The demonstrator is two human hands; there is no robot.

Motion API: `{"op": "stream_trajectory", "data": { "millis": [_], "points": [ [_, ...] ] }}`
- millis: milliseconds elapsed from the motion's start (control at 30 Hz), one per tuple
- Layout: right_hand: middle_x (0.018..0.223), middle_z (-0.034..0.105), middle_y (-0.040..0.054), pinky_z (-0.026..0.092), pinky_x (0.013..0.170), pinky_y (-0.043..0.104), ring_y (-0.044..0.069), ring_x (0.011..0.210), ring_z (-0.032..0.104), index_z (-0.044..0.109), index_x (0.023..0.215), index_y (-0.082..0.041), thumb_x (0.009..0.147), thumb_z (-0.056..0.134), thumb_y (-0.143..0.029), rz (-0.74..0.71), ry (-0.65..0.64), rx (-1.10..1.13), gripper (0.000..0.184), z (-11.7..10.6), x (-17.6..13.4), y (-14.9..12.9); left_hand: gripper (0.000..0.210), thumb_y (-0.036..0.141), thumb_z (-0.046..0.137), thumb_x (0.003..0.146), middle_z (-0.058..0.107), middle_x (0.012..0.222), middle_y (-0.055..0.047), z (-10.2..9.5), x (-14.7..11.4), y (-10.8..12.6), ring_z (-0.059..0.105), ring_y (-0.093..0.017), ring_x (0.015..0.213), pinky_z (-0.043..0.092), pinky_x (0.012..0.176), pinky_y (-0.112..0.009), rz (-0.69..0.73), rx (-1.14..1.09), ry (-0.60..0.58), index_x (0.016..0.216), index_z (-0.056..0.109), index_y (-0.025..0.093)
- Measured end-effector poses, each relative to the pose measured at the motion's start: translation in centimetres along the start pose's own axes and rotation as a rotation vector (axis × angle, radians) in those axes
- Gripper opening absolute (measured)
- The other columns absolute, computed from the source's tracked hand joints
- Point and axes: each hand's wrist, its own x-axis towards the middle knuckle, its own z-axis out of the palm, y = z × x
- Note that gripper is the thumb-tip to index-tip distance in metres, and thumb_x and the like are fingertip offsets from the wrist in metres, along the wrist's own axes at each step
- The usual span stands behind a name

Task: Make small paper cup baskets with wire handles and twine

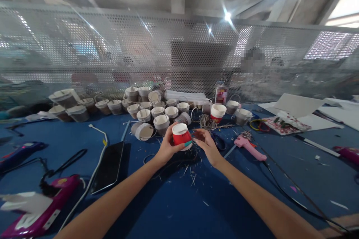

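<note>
A red paper cup (181,137) with a white rim is in my left hand (167,145), held upright over the table. The left thumb, with a teal nail, presses across its front and the fingers go round the left side. Just right of the cup is my right hand (206,142), its fingers half curled with a gap to the thumb; whether the fingertips touch the cup is hard to see. A dark thin cord (171,164) lies on the blue table (174,201) below the hands, among pale fibre scraps (193,175).
Several grey cord-handled pots (162,122) stand behind the cup. Stacked paper cups (218,111) and a twine bundle (207,122) sit at the right back. A pink glue gun (251,148) lies right; a phone (109,166), white cable (98,160) and magenta power strip (53,205) lie left.
</note>
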Motion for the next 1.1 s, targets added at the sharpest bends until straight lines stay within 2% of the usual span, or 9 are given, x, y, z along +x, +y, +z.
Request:
{"op": "stream_trajectory", "data": {
  "millis": [200, 500, 600, 667, 733, 833, 900, 1000, 1100],
  "points": [
    [0.083, 0.054, 0.0031, 0.045, 0.071, 0.032, 0.016, 0.077, 0.052, 0.047, 0.091, -0.018, 0.073, 0.056, -0.036, 0.034, 0.095, -0.103, 0.027, 0.1, 0.0, 0.4, 0.068, 0.023, 0.073, 0.057, 0.056, 0.113, -0.009, 0.0, -0.1, -0.2, 0.053, -0.024, 0.104, 0.039, 0.092, -0.04, -0.081, -0.11, -0.026, 0.117, 0.042, 0.02],
    [0.059, 0.053, -0.0026, 0.044, 0.06, 0.032, 0.015, 0.056, 0.052, 0.046, 0.082, -0.02, 0.074, 0.05, -0.037, 0.127, 0.122, 0.144, 0.019, 0.2, 0.2, 0.0, 0.063, 0.022, 0.073, 0.054, 0.06, 0.105, -0.007, 0.0, -0.3, -0.5, 0.055, -0.022, 0.096, 0.043, 0.084, -0.034, -0.142, -0.177, -0.033, 0.112, 0.048, 0.018],
    [0.056, 0.05, -0.0035, 0.042, 0.054, 0.03, 0.014, 0.051, 0.048, 0.045, 0.081, -0.021, 0.076, 0.046, -0.038, 0.157, 0.082, 0.209, 0.019, 0.2, 0.2, -0.1, 0.06, 0.021, 0.072, 0.056, 0.06, 0.103, -0.006, -0.1, -0.3, -0.7, 0.056, -0.021, 0.093, 0.044, 0.082, -0.032, -0.151, -0.19, -0.055, 0.111, 0.048, 0.018],
    [0.056, 0.048, -0.0029, 0.041, 0.053, 0.031, 0.015, 0.051, 0.047, 0.045, 0.082, -0.021, 0.078, 0.041, -0.04, 0.149, 0.059, 0.174, 0.02, 0.1, 0.1, 0.0, 0.058, 0.022, 0.072, 0.057, 0.061, 0.101, -0.006, -0.1, -0.3, -0.8, 0.056, -0.021, 0.092, 0.044, 0.08, -0.032, -0.159, -0.192, -0.056, 0.11, 0.049, 0.018],
    [0.062, 0.047, -0.0009, 0.043, 0.057, 0.033, 0.016, 0.057, 0.048, 0.045, 0.082, -0.02, 0.08, 0.038, -0.039, 0.083, 0.099, -0.009, 0.02, -0.2, 0.0, 0.0, 0.058, 0.022, 0.071, 0.057, 0.061, 0.102, -0.007, -0.1, -0.3, -0.8, 0.056, -0.021, 0.092, 0.044, 0.08, -0.033, -0.165, -0.184, -0.046, 0.11, 0.049, 0.018],
    [0.081, 0.048, 0.0057, 0.041, 0.075, 0.041, 0.022, 0.08, 0.047, 0.047, 0.083, -0.019, 0.075, 0.045, -0.031, -0.112, 0.297, -0.5, 0.015, -0.7, 0.0, -0.2, 0.058, 0.02, 0.073, 0.054, 0.062, 0.101, -0.006, -0.2, -0.1, -0.9, 0.057, -0.021, 0.092, 0.044, 0.081, -0.034, -0.185, -0.175, 0.005, 0.108, 0.051, 0.018],
    [0.092, 0.046, 0.0112, 0.036, 0.081, 0.047, 0.027, 0.091, 0.043, 0.047, 0.085, -0.016, 0.068, 0.051, -0.023, -0.192, 0.425, -0.805, 0.019, -1.2, 0.2, -0.5, 0.055, 0.019, 0.073, 0.053, 0.063, 0.098, -0.005, -0.3, 0.0, -1.0, 0.058, -0.021, 0.09, 0.045, 0.081, -0.033, -0.207, -0.198, 0.06, 0.105, 0.054, 0.018],
    [0.097, 0.046, 0.0206, 0.034, 0.077, 0.053, 0.035, 0.096, 0.041, 0.05, 0.089, -0.011, 0.062, 0.055, -0.015, -0.118, 0.505, -1.125, 0.028, -2.8, 0.4, -1.0, 0.051, 0.019, 0.072, 0.054, 0.065, 0.096, -0.004, -0.6, 0.2, -1.0, 0.06, -0.021, 0.088, 0.046, 0.079, -0.033, -0.252, -0.277, 0.098, 0.102, 0.056, 0.018],
    [0.101, 0.046, 0.0281, 0.027, 0.078, 0.061, 0.043, 0.103, 0.038, 0.053, 0.092, -0.005, 0.059, 0.061, -0.012, 0.096, 0.517, -1.376, 0.036, -6.0, 0.7, -1.2, 0.045, 0.021, 0.069, 0.056, 0.066, 0.092, -0.004, -0.7, 0.3, -0.8, 0.062, -0.02, 0.083, 0.046, 0.076, -0.033, -0.319, -0.348, 0.114, 0.1, 0.057, 0.018]
  ]
}}
